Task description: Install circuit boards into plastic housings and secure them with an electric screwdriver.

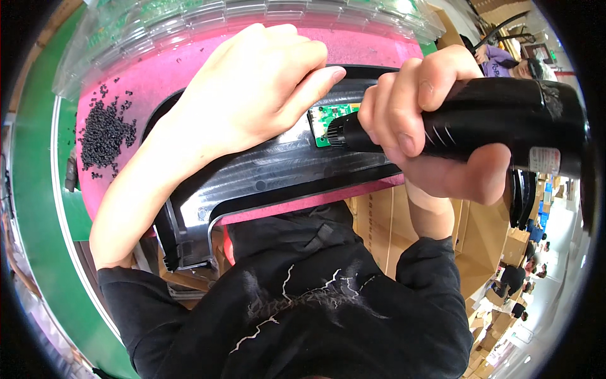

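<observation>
My right hand is wrapped round a black electric screwdriver. The tool lies nearly level, its ribbed nose pointing left over a small green circuit board. That board sits in a long, glossy black plastic housing, and the screwdriver's nose covers part of it; the bit's contact is hidden. My left hand is above the housing, just left of the board. Its fingers are curled under and its thumb points right; whatever they may hold is hidden from view.
A heap of small black screws lies on the pink mat at left. Clear plastic trays stand along the back. The green bench runs down the left side. Cardboard boxes are at right, with people farther off.
</observation>
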Tool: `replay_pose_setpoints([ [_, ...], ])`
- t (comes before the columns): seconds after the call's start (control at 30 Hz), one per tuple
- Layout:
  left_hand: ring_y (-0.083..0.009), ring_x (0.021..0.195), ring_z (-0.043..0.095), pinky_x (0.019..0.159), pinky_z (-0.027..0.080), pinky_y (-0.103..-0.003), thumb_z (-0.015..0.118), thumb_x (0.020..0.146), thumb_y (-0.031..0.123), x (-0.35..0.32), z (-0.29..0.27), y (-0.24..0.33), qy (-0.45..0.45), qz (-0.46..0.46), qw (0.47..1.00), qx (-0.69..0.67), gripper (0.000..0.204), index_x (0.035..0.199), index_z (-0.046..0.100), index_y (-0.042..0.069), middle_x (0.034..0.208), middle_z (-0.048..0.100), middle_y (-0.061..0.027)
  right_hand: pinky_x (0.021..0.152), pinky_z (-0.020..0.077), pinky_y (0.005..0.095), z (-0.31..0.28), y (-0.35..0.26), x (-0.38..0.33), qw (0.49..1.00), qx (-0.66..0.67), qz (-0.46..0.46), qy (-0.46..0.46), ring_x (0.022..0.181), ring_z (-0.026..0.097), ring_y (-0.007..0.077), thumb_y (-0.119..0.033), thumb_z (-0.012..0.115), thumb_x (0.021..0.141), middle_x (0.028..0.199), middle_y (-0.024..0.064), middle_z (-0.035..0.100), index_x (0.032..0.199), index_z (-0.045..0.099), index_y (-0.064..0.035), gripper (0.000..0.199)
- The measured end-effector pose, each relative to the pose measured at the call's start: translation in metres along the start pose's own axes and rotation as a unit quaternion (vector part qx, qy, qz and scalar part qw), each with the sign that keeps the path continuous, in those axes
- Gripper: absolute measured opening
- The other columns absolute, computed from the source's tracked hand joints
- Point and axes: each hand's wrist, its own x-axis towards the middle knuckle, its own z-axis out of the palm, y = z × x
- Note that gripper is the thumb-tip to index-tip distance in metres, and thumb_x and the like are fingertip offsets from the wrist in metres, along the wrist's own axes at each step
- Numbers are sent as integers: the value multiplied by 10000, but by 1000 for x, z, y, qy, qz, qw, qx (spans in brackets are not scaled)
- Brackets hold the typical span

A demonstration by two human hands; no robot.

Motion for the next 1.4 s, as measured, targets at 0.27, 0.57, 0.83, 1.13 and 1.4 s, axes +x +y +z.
replay_pose_setpoints([
  [0.27,-345,820,590,746,484,-416,674,866,83,-6,0,-11,-23,-2,999,-24,126,923,590,9,836,597,-133,504,392,258,-2,4,3,999,-15,-10,-36,528,473,89,-638,695,817,690,-11,531,1041,489,-85,631],
  [0.57,-351,863,590,773,478,-426,682,832,71,-9,1,-9,-5,17,1000,-4,158,958,603,17,863,599,-130,492,382,241,14,1,11,990,-108,81,27,510,458,84,-664,706,797,674,-10,516,1017,488,-68,671],
  [0.83,-311,883,601,791,474,-416,667,854,156,-10,-1,-6,-74,9,997,9,155,950,624,42,872,618,-103,475,366,236,5,4,19,992,-82,93,-36,484,432,75,-665,673,820,646,-14,502,990,497,-58,655],
  [1.13,-274,915,614,814,480,-411,680,862,211,-9,0,-4,-107,11,994,16,166,917,648,57,862,645,-78,494,386,250,-13,6,26,980,1,130,-154,496,455,95,-520,736,836,674,-7,508,957,451,-68,547],
  [1.4,-309,883,590,770,440,-422,741,774,140,-12,-3,0,-158,-13,987,-15,172,892,648,57,821,631,-90,493,391,247,7,-3,7,994,-73,71,-30,514,481,91,-582,711,821,673,-15,533,1042,491,-36,629],
])
